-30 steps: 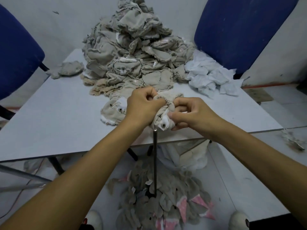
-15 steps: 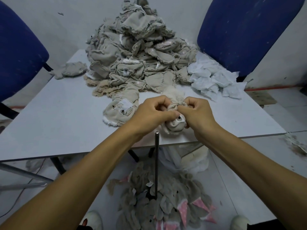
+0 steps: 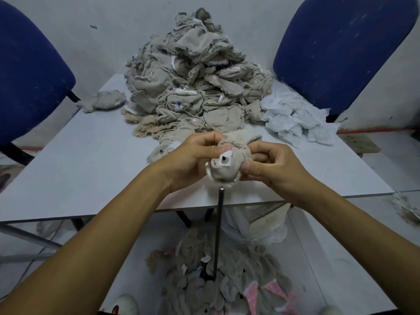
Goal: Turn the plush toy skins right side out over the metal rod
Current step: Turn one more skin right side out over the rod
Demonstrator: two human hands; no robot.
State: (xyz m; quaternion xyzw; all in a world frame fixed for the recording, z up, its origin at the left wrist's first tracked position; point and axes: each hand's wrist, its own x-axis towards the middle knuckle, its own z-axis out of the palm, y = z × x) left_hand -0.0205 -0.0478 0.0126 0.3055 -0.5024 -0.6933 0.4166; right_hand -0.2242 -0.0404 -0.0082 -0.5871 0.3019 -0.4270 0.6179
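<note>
A beige plush toy skin (image 3: 223, 168) with a black eye on a white patch hangs just above the tip of the upright metal rod (image 3: 218, 233). My left hand (image 3: 193, 159) grips its left side and my right hand (image 3: 270, 165) pinches its right side. A fluffy cream part of the skin shows behind my fingers. The rod stands in front of the table edge, its foot hidden in a heap of finished plush skins (image 3: 218, 283) on the floor.
A tall pile of inside-out beige skins (image 3: 193, 83) covers the back of the white table (image 3: 79, 160), with white fabric pieces (image 3: 295, 119) to its right and one loose skin (image 3: 106, 101) at left. Blue chairs (image 3: 29, 71) stand at both sides.
Both hands lifted the skin off the rod, so the rod tip now stands bare below it. The skin has been worked round and its eye patch now faces me.
</note>
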